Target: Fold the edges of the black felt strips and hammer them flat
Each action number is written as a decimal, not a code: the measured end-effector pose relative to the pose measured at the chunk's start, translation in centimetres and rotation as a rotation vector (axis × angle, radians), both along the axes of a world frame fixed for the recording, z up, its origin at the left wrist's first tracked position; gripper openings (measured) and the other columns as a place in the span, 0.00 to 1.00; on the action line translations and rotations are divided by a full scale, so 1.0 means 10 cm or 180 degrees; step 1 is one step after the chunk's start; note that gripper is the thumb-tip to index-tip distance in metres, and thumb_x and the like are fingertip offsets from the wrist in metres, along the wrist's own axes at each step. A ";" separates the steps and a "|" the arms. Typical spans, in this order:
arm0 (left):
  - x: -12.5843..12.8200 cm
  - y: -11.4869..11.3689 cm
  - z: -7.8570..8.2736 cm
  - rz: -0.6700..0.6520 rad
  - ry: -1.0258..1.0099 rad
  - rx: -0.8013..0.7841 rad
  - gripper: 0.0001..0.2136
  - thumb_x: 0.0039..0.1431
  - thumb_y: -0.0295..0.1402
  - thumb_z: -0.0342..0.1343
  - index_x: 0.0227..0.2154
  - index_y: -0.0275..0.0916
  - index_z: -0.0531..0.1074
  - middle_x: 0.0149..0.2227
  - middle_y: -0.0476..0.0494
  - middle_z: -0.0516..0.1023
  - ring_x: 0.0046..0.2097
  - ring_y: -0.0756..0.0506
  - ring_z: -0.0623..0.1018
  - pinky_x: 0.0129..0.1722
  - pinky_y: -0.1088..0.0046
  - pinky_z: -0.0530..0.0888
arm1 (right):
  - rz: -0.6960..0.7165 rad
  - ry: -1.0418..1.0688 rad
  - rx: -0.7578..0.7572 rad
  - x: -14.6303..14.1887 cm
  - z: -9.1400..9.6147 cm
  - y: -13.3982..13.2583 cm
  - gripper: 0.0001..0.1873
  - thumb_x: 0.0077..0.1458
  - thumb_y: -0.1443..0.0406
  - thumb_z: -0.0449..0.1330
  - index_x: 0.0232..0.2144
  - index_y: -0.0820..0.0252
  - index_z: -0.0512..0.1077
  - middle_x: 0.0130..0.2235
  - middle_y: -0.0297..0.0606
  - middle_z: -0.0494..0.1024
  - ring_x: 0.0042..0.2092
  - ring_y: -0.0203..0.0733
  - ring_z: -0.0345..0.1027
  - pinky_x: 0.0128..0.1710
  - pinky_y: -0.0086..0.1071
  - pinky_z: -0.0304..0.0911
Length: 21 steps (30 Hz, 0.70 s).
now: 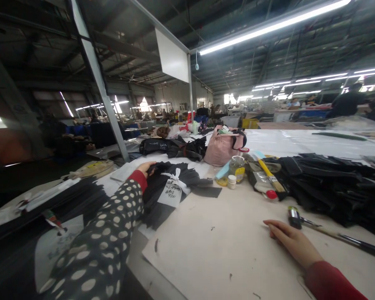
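Note:
My left hand (146,168), in a red cuff and a dark sleeve with white dots, reaches forward and grips the far edge of a bundle of black fabric pieces (162,189). A white ribbon ties the bundle and a handwritten paper tag (170,193) lies on it. My right hand (292,241) rests flat on the pale work board (225,246), fingers together and stretched out, holding nothing. Just beyond its fingertips lies a small brush (295,216) with a metal ferrule.
A glass jar (237,168), a small white pot (231,181), a yellow-handled brush (270,174) and a pink bag (221,148) stand behind the board. A large heap of black pieces (334,187) fills the right. More black strips (50,204) lie at left. People work at distant tables.

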<state>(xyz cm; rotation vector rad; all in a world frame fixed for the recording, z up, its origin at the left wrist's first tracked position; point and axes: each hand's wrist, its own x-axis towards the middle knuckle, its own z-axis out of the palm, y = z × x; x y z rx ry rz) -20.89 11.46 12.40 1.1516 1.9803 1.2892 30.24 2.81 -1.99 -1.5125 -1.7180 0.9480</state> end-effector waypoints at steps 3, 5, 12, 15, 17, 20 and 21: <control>0.12 -0.25 0.42 -0.0357 -0.0469 0.0346 0.11 0.61 0.31 0.40 0.27 0.32 0.64 0.18 0.53 0.61 0.16 0.58 0.59 0.14 0.84 0.58 | 0.0004 0.0102 -0.0049 0.02 -0.04 0.03 0.25 0.44 0.51 0.52 0.40 0.59 0.71 0.27 0.36 0.74 0.30 0.39 0.66 0.30 0.30 0.63; 0.25 -0.44 0.71 -0.0580 -0.0679 0.0600 0.12 0.61 0.31 0.39 0.25 0.34 0.62 0.16 0.54 0.59 0.14 0.59 0.57 0.12 0.85 0.54 | -0.0010 0.0115 -0.0057 0.04 -0.04 0.04 0.25 0.44 0.50 0.52 0.40 0.59 0.71 0.27 0.36 0.73 0.30 0.39 0.66 0.30 0.31 0.62; 1.49 -1.09 1.08 -0.1859 -0.1569 0.1448 0.07 0.55 0.25 0.49 0.37 0.33 0.65 0.22 0.52 0.69 0.18 0.58 0.66 0.17 0.85 0.64 | 0.0768 0.0744 -0.0471 -0.33 0.21 -0.31 0.30 0.46 0.46 0.50 0.41 0.63 0.70 0.37 0.45 0.72 0.35 0.41 0.65 0.33 0.33 0.62; 2.23 -1.37 0.96 -0.2518 -0.1942 0.1480 0.14 0.53 0.23 0.50 0.44 0.34 0.64 0.30 0.48 0.73 0.28 0.55 0.73 0.30 0.81 0.70 | 0.2038 0.1613 -0.0798 -0.62 0.46 -0.66 0.35 0.48 0.43 0.44 0.45 0.61 0.67 0.43 0.49 0.70 0.43 0.45 0.64 0.40 0.38 0.60; 2.61 -1.53 0.82 -0.3029 -0.2082 0.1214 0.18 0.53 0.25 0.51 0.48 0.37 0.62 0.35 0.48 0.73 0.32 0.54 0.73 0.37 0.77 0.70 | 0.2407 0.2053 -0.0766 -0.69 0.64 -0.85 0.42 0.44 0.38 0.38 0.51 0.57 0.61 0.48 0.48 0.67 0.49 0.47 0.61 0.43 0.41 0.58; 2.88 -1.66 0.49 -0.3787 -0.1967 0.0531 0.23 0.50 0.28 0.55 0.51 0.41 0.60 0.41 0.47 0.71 0.37 0.52 0.73 0.44 0.71 0.67 | 0.1795 0.2371 -0.0179 -0.50 0.85 -0.99 0.50 0.39 0.35 0.25 0.57 0.54 0.48 0.55 0.45 0.59 0.54 0.48 0.55 0.45 0.43 0.58; 2.89 -1.65 0.34 -0.4041 -0.1821 0.0207 0.24 0.49 0.29 0.56 0.51 0.41 0.60 0.42 0.47 0.70 0.39 0.50 0.73 0.45 0.70 0.67 | 0.1419 0.2408 0.0050 -0.36 0.88 -1.01 0.49 0.40 0.36 0.23 0.58 0.54 0.45 0.57 0.44 0.55 0.55 0.48 0.53 0.45 0.43 0.58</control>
